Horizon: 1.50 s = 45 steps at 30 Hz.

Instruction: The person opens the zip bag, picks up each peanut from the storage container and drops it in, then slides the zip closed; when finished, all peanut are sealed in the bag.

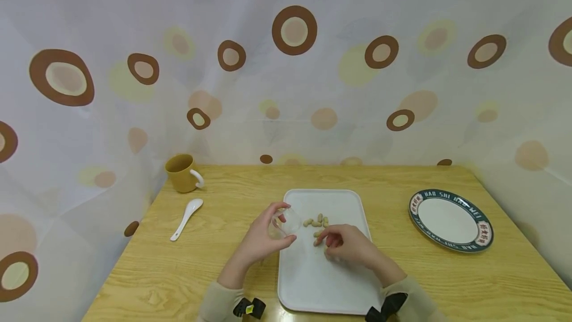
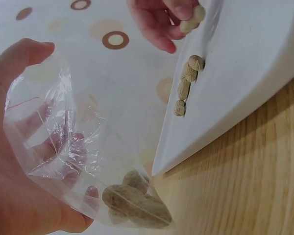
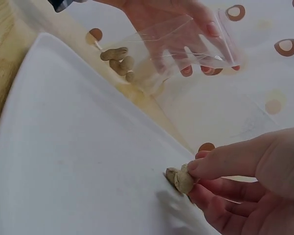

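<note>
slanting lengthwise, bag (image 2: 102, 161) points lower right in left wrist view.

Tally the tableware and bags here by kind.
Yellow mug: 1
White soup spoon: 1
Plate with green lettered rim: 1
White tray: 1
Clear plastic bag: 1
Total: 5

clr bag (image 2: 112, 152) in l hand (image 1: 261, 236), peanuts (image 2: 132, 201) at btm; 1 tan peanut (image 3: 184, 183) in r hand (image 1: 350, 245), others (image 2: 184, 89) on wht tray (image 1: 321, 282)
</note>
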{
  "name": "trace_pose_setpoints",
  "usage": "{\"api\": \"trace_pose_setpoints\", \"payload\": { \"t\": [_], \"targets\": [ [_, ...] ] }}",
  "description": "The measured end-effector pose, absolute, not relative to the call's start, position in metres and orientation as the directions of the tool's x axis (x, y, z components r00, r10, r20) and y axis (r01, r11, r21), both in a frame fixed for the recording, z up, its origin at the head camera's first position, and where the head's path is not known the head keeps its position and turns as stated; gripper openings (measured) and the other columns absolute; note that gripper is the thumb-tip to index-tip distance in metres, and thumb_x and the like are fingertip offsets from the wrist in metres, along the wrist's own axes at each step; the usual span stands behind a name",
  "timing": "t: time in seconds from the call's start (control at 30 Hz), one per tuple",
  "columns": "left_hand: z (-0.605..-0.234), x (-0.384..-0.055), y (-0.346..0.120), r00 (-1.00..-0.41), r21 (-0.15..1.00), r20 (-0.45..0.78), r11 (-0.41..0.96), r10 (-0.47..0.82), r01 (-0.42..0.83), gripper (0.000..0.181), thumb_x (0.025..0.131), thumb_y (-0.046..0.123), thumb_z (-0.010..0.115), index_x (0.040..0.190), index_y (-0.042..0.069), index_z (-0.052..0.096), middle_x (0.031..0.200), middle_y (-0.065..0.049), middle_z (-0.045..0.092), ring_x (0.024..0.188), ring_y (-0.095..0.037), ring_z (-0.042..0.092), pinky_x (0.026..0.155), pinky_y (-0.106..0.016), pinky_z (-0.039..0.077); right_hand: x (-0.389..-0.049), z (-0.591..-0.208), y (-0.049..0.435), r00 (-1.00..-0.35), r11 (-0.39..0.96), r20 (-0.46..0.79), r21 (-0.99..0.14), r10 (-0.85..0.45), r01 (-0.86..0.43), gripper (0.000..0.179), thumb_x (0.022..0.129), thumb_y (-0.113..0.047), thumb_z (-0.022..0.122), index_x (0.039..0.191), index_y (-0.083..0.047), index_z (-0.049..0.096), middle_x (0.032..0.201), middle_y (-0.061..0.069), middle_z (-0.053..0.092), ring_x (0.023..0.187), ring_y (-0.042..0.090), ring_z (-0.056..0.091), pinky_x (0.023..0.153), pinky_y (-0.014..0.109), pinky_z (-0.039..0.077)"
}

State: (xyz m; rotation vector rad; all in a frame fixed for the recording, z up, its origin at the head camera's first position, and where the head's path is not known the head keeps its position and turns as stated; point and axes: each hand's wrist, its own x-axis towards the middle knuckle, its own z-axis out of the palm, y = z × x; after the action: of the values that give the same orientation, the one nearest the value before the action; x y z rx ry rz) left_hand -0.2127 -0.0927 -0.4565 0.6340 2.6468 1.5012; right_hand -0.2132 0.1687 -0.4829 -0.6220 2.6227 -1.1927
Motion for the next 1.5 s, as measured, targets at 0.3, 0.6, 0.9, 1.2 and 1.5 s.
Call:
{"api": "trace_pose_setpoints", "payload": {
  "t": [0.3, 0.6, 0.9, 1.2, 1.5],
  "targets": [
    [-0.453, -0.213, -0.091, -0.913, 0.828, 0.166, 0.450, 0.372, 0.334, 0.064, 0.080, 0.026, 0.081, 0.136, 0.019, 0.050, 0.112, -0.014, 0.060, 0.097, -0.021, 0.053, 0.079, -0.038, 0.044, -0.221, -0.455, 0.173, -0.916, 0.465, 0.040, -0.852, -0.398, -0.239, 0.026, 0.087, -0.005, 0.072, 0.112, -0.002, 0.069, 0.090, 0.005, 0.064, 0.080, 0.016, 0.059, 0.070, 0.022, 0.050],
    [-0.452, -0.213, -0.090, -0.907, 0.827, 0.168, 0.446, 0.385, 0.343, 0.064, 0.080, 0.028, 0.081, 0.136, 0.019, 0.049, 0.114, -0.016, 0.061, 0.103, -0.031, 0.055, 0.079, -0.038, 0.044, -0.224, -0.431, 0.157, -0.923, 0.329, 0.070, -0.922, -0.379, -0.204, 0.027, 0.090, -0.008, 0.070, 0.116, -0.003, 0.067, 0.096, 0.011, 0.066, 0.086, 0.018, 0.063, 0.074, 0.023, 0.054],
    [-0.453, -0.212, -0.090, -0.906, 0.826, 0.161, 0.448, 0.390, 0.340, 0.064, 0.081, 0.023, 0.080, 0.137, 0.017, 0.049, 0.115, -0.016, 0.060, 0.106, -0.034, 0.055, 0.082, -0.039, 0.044, -0.224, -0.415, 0.138, -0.936, 0.237, 0.062, -0.960, -0.348, -0.151, 0.029, 0.090, -0.005, 0.070, 0.118, 0.000, 0.066, 0.096, 0.008, 0.067, 0.087, 0.017, 0.066, 0.076, 0.028, 0.056],
    [-0.454, -0.213, -0.089, -0.901, 0.825, 0.176, 0.440, 0.396, 0.355, 0.065, 0.080, 0.029, 0.080, 0.136, 0.019, 0.049, 0.112, -0.013, 0.061, 0.104, -0.030, 0.056, 0.083, -0.038, 0.043, -0.222, -0.407, 0.128, -0.918, 0.177, 0.049, -0.976, -0.395, -0.128, 0.030, 0.092, -0.003, 0.066, 0.120, 0.005, 0.062, 0.100, 0.014, 0.067, 0.089, 0.020, 0.069, 0.077, 0.029, 0.056],
    [-0.454, -0.211, -0.089, -0.914, 0.838, 0.161, 0.438, 0.371, 0.326, 0.065, 0.080, 0.024, 0.081, 0.137, 0.015, 0.049, 0.113, -0.015, 0.061, 0.104, -0.033, 0.056, 0.081, -0.038, 0.044, -0.225, -0.414, 0.139, -0.935, 0.217, 0.056, -0.966, -0.351, -0.140, 0.030, 0.093, -0.002, 0.064, 0.121, 0.005, 0.061, 0.109, 0.026, 0.065, 0.093, 0.023, 0.071, 0.081, 0.028, 0.056]
  ]
}}
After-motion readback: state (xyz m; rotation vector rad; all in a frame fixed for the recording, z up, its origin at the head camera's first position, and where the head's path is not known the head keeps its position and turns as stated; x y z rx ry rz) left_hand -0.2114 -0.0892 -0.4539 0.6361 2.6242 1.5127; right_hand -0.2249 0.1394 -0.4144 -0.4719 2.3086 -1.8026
